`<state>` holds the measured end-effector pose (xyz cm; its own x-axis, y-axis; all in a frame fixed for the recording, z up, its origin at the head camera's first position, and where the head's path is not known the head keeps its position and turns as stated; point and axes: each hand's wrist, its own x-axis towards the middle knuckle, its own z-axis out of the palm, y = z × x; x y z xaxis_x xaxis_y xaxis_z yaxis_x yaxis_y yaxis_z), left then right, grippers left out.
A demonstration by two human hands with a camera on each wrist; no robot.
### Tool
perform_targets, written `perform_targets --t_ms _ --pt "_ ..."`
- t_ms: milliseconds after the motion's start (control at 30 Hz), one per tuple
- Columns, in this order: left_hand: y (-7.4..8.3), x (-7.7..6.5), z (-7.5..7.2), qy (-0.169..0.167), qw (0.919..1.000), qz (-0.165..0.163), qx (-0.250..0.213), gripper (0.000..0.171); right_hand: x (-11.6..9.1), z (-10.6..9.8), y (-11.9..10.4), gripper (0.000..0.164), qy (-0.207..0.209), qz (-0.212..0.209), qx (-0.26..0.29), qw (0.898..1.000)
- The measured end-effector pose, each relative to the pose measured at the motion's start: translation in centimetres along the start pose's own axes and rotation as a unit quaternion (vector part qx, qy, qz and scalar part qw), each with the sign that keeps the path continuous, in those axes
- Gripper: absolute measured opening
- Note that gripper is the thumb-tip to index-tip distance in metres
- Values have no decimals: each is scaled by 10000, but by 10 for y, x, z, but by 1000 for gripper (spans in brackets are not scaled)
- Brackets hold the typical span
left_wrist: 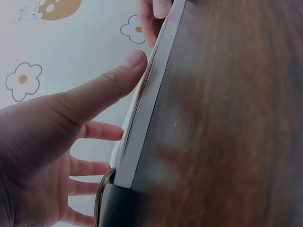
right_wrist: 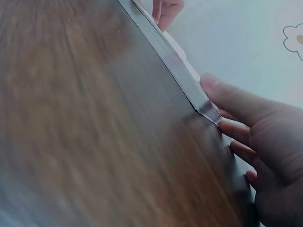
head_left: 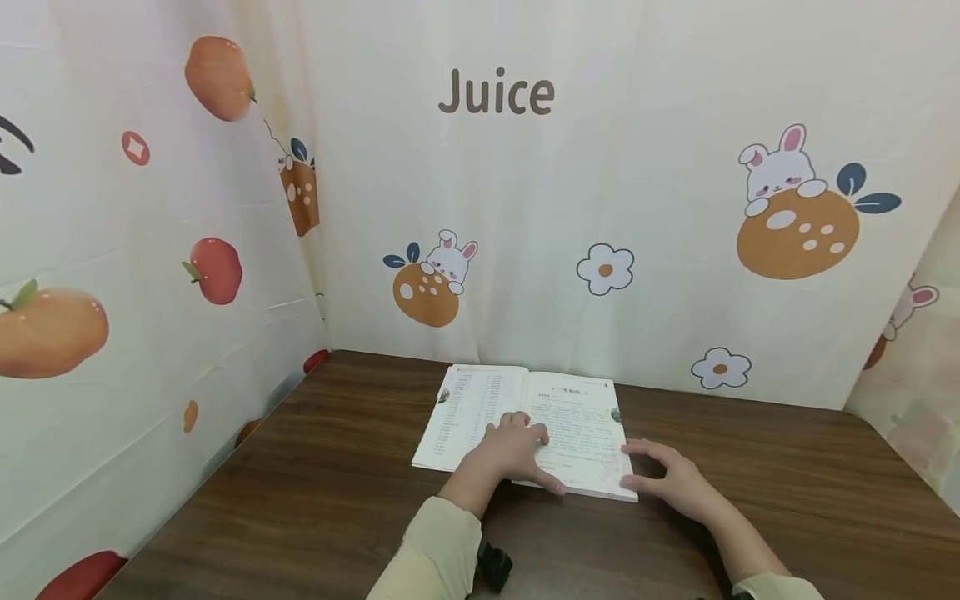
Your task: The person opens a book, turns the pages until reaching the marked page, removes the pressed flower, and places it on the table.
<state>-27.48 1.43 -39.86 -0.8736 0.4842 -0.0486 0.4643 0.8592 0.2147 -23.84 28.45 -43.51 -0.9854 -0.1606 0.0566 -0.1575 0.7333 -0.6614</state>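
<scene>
An open book (head_left: 581, 433) with printed pages lies on the table near the wall. My left hand (head_left: 510, 450) is over its lower middle, fingers spread across the pages and thumb at the lower edge. In the left wrist view the thumb (left_wrist: 111, 85) extends along the book's page block (left_wrist: 150, 101). At the book's right edge, my right hand (head_left: 678, 486) touches the side with thumb and fingers apart. The right wrist view has that thumb (right_wrist: 227, 97) at the book's corner, with the other fingers along the side and their tips partly hidden.
The dark wooden table (head_left: 322, 492) spreads around the book. Behind it hangs a white curtain (head_left: 525, 183) with printed fruit, rabbits and flowers; another printed sheet (head_left: 142, 217) closes the left side. A black device (head_left: 495, 567) is at the left wrist.
</scene>
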Motion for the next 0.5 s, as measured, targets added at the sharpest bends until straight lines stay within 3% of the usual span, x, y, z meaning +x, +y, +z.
perform_targets --t_ms 300,500 --pt "3 2 1 -43 9998 -78 196 83 3 9 -7 54 495 172 -216 9984" --pt "5 0 -2 54 10000 -26 63 68 4 9 -6 52 580 199 -253 9978"
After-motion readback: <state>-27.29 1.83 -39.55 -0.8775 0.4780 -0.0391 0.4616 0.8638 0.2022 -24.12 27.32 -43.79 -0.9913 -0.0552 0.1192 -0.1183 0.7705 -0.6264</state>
